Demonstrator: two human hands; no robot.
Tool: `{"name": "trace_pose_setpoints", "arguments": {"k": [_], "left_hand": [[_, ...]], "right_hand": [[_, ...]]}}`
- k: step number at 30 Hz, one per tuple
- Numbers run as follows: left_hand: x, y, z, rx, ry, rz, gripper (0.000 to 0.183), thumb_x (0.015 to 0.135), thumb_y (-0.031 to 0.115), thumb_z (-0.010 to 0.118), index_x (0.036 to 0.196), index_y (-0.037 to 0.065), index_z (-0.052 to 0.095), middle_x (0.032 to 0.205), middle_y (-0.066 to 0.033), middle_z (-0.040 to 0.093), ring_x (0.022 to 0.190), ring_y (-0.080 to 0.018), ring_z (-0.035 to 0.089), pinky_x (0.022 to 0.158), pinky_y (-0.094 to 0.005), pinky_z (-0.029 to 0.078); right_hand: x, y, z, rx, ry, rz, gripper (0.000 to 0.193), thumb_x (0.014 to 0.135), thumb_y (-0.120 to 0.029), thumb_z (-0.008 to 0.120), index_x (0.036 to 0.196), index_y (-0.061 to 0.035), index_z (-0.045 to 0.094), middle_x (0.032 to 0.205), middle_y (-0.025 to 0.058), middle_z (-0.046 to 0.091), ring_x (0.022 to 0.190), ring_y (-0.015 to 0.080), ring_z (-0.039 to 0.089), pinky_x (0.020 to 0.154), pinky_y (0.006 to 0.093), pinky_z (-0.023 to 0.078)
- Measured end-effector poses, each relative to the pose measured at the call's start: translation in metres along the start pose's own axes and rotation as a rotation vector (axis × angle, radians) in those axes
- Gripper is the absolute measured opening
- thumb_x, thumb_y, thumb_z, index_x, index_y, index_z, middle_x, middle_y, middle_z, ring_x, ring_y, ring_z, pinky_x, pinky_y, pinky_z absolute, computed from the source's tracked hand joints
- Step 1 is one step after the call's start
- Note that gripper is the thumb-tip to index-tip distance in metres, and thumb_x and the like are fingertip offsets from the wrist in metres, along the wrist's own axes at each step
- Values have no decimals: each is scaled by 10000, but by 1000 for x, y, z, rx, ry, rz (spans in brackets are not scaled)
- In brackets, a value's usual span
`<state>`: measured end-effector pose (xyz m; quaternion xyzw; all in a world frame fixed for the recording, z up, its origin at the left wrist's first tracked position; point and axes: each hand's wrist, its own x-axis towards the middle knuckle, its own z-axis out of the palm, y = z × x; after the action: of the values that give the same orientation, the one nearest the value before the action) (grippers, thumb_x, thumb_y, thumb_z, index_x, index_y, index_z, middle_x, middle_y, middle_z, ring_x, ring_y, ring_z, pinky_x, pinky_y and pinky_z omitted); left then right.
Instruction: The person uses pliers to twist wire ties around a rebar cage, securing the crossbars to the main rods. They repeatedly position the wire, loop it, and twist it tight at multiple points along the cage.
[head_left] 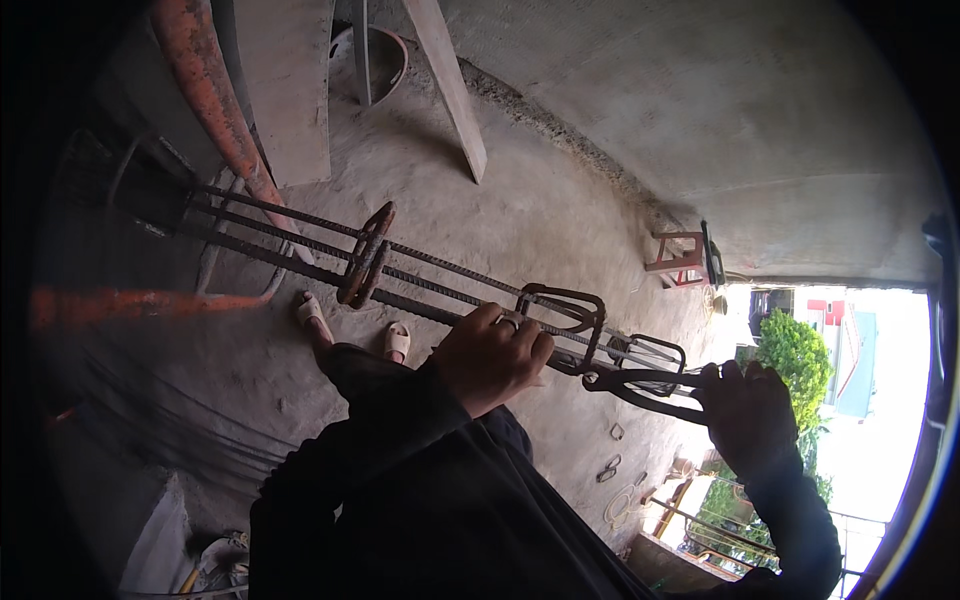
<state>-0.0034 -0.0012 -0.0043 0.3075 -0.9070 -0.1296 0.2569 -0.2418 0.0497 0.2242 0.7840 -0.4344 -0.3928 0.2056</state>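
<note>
Your left hand [490, 355] is wrapped tight around the long rusty steel bars [440, 285], with your fingers curled over the top of them. A ring shows on one finger. Your right hand [748, 415] is closed around the handles of a pair of dark pincers [640, 382]. The pincers point toward your left hand, and their tip sits right at a bent steel loop [563, 322] that goes around the bars, just beside your left hand. Another steel loop [655, 355] sits on the bars between your two hands. A third rusty loop [366, 266] hugs the bars farther along, well away from your hands. The bars run in a bundle from near your right hand up and away to the left, where they rest on an orange metal stand [215, 100]. Below the bars you can see your two feet in light sandals [315, 312] on the grey concrete floor [540, 200]. A few small bent wire pieces [608, 468] lie on the floor near your right arm. A grey wooden plank [455, 90] leans against the wall far off, and a small red stool [680, 258] stands by the open side, with green trees [795, 355] outside.
</note>
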Motion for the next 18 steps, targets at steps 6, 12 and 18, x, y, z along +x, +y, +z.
{"name": "trace_pose_setpoints", "arguments": {"k": [6, 12, 18], "left_hand": [[3, 1, 9, -79, 115, -31, 474, 772, 490, 789, 902, 88, 575, 792, -33, 648, 736, -174, 682, 695, -332, 490], [11, 10, 13, -51, 189, -66, 526, 732, 545, 809, 874, 88, 590, 704, -39, 628, 675, -161, 661, 667, -337, 451], [16, 18, 20, -112, 212, -158, 493, 773, 537, 795, 833, 94, 585, 565, -14, 554, 480, -121, 557, 562, -326, 397]], "right_hand": [[43, 36, -2, -3, 16, -148, 141, 846, -234, 668, 830, -129, 575, 712, 50, 547, 657, 220, 589, 627, 361, 460], [82, 56, -6, 5, 74, -362, 141, 791, -193, 685, 829, -124, 568, 718, 58, 565, 697, 222, 619, 624, 363, 470], [101, 70, 4, 71, -12, -429, 191, 749, -192, 731, 815, -119, 568, 697, 45, 570, 626, 228, 612, 635, 371, 497]]}}
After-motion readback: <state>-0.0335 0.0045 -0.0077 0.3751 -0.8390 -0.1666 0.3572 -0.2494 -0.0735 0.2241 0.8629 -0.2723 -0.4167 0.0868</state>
